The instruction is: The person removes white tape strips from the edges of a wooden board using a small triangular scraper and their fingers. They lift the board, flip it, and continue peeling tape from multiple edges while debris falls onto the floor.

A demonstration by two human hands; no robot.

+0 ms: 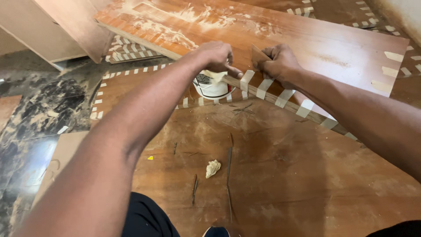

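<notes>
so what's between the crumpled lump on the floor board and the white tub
In the head view, mostly bare brown board separates the crumpled lump from the white tub, with thin dark splinters and taped edging.

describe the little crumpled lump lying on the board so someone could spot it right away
Start at the big reddish-brown wooden board lying flat under both hands. Below the white tub, among thin dark wood slivers, lies the crumpled lump. It is pale cream and wadded, unlike the flat tape strips and dark slivers nearby.

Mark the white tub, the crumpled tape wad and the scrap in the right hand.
white tub (212, 89), head view, front wall.
crumpled tape wad (213, 168), head view, its middle.
brown scrap (258, 55), head view, flat face above the right hand (280, 65).
</notes>
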